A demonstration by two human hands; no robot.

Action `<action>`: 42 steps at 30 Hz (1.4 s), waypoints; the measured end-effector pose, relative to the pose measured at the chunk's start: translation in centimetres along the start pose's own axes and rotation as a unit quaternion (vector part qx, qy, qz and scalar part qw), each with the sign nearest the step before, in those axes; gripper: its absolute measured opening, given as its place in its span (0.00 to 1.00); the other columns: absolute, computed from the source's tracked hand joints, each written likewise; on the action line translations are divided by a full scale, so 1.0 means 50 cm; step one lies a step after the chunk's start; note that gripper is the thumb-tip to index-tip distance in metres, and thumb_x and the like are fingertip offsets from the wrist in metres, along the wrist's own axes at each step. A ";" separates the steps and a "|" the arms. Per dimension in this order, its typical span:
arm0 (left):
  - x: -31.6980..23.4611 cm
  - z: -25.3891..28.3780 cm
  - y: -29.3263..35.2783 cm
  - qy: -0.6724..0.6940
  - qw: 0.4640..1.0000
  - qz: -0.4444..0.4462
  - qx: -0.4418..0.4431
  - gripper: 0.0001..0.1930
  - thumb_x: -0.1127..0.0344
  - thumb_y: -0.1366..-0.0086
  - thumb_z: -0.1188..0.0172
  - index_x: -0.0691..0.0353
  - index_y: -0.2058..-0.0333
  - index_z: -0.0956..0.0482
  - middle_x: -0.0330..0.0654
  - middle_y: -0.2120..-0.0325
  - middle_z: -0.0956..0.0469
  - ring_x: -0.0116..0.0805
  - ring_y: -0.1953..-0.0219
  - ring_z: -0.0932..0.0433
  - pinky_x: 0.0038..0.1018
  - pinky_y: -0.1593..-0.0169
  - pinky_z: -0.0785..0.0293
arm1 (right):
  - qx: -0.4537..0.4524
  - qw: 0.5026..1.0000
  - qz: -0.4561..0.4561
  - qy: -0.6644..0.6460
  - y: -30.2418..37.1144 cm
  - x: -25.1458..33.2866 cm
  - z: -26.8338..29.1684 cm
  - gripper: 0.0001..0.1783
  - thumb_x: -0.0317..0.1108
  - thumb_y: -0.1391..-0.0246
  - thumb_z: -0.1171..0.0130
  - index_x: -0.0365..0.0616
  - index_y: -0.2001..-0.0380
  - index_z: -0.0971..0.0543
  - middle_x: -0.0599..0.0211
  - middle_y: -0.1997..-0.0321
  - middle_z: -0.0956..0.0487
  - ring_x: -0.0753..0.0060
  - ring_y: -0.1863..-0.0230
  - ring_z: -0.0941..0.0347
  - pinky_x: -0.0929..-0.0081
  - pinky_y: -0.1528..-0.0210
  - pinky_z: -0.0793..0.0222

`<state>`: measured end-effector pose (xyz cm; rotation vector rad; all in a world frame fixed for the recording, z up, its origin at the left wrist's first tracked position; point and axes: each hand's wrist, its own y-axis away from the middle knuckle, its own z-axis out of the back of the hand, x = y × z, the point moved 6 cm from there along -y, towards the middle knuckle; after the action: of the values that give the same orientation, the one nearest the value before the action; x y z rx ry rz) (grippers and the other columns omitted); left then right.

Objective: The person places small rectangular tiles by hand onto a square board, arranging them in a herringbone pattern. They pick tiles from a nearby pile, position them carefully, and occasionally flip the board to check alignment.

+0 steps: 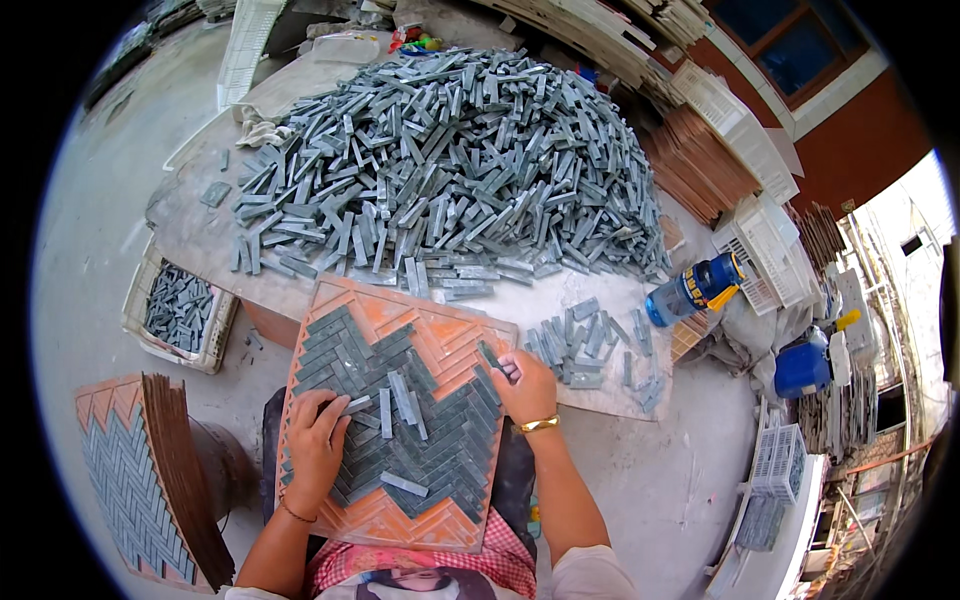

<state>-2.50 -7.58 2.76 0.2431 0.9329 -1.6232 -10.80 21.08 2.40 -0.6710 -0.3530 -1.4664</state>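
Observation:
An orange mould board [335, 295] with zigzag slots lies tilted over my lap. Dark grey stone strips [345, 345] fill much of its herringbone pattern; orange slots show along the upper right and lower left. My left hand [316, 440] is over the board's left side, its fingers closed on the end of a light grey strip. My right hand [525, 385], with a gold bangle at the wrist, pinches a dark stone strip at the board's right edge. Several loose strips [386, 413] lie on top of the laid pattern between my hands.
A large heap of stone strips [450, 160] covers the table [185, 225] ahead. A smaller scatter [585, 340] lies right, beside a blue bottle [690, 290]. A white crate of strips [210, 345] and stacked boards [160, 480] stand left; white baskets [765, 250] stand right.

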 end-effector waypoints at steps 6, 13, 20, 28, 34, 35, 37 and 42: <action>0.002 -0.005 0.009 -0.024 1.000 0.009 -0.005 0.14 0.78 0.50 0.40 0.64 0.62 0.23 0.44 0.70 0.32 0.41 0.66 0.31 0.31 0.63 0.34 | 0.024 0.998 -0.024 -0.050 0.014 -0.014 -0.002 0.07 0.28 0.59 0.38 0.42 0.73 0.23 0.63 0.76 0.24 0.64 0.77 0.28 0.70 0.72 0.32; 0.011 -0.013 0.011 -0.010 1.000 0.021 -0.001 0.15 0.75 0.52 0.39 0.64 0.62 0.23 0.43 0.73 0.33 0.42 0.67 0.33 0.34 0.63 0.36 | 0.083 0.992 0.003 0.093 0.010 -0.003 0.009 0.06 0.30 0.56 0.40 0.44 0.71 0.22 0.61 0.74 0.25 0.56 0.71 0.27 0.63 0.69 0.32; 0.012 -0.001 0.013 0.002 0.999 0.038 -0.015 0.12 0.73 0.50 0.40 0.63 0.64 0.23 0.43 0.73 0.31 0.43 0.68 0.32 0.34 0.64 0.35 | 0.091 0.985 0.149 0.004 -0.010 0.081 -0.012 0.09 0.34 0.54 0.41 0.44 0.68 0.25 0.62 0.73 0.24 0.55 0.72 0.27 0.62 0.69 0.32; 0.020 -0.006 0.013 0.034 0.998 0.054 -0.023 0.10 0.73 0.49 0.40 0.63 0.65 0.24 0.44 0.73 0.30 0.44 0.68 0.31 0.34 0.64 0.35 | 0.170 0.985 0.019 -0.020 0.134 0.143 -0.113 0.15 0.36 0.62 0.32 0.43 0.72 0.27 0.64 0.76 0.24 0.64 0.78 0.28 0.73 0.73 0.32; 0.022 -0.006 0.015 0.051 0.997 0.062 -0.018 0.09 0.73 0.49 0.40 0.63 0.66 0.24 0.44 0.72 0.30 0.45 0.67 0.31 0.35 0.64 0.35 | 0.159 0.967 -0.086 -0.178 0.118 0.057 -0.083 0.10 0.30 0.56 0.37 0.38 0.74 0.28 0.70 0.80 0.26 0.82 0.79 0.31 0.83 0.75 0.33; 0.019 -0.005 0.012 0.049 0.997 0.058 -0.018 0.09 0.73 0.49 0.40 0.63 0.66 0.24 0.44 0.72 0.30 0.45 0.67 0.31 0.35 0.64 0.35 | 0.165 0.944 -0.113 -0.263 0.110 0.032 -0.079 0.09 0.29 0.55 0.38 0.40 0.74 0.28 0.70 0.78 0.26 0.84 0.79 0.32 0.84 0.75 0.35; 0.019 -0.002 0.012 0.044 0.997 0.057 -0.022 0.09 0.72 0.49 0.40 0.63 0.66 0.24 0.44 0.73 0.30 0.45 0.67 0.31 0.35 0.64 0.35 | 0.201 0.890 -0.171 -0.371 0.093 0.020 -0.062 0.07 0.27 0.52 0.40 0.41 0.74 0.29 0.70 0.77 0.26 0.85 0.79 0.34 0.86 0.76 0.38; 0.019 0.001 0.011 0.055 0.997 0.054 -0.028 0.09 0.72 0.49 0.39 0.63 0.67 0.25 0.44 0.73 0.29 0.44 0.68 0.30 0.35 0.65 0.34 | 0.263 0.751 -0.267 -0.544 0.079 0.047 -0.046 0.07 0.28 0.49 0.42 0.42 0.68 0.30 0.66 0.72 0.24 0.84 0.77 0.35 0.87 0.76 0.39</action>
<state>-2.26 -8.31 2.00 0.3418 1.0314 -1.4933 -7.13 17.69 1.25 -0.9393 -1.9338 -1.2239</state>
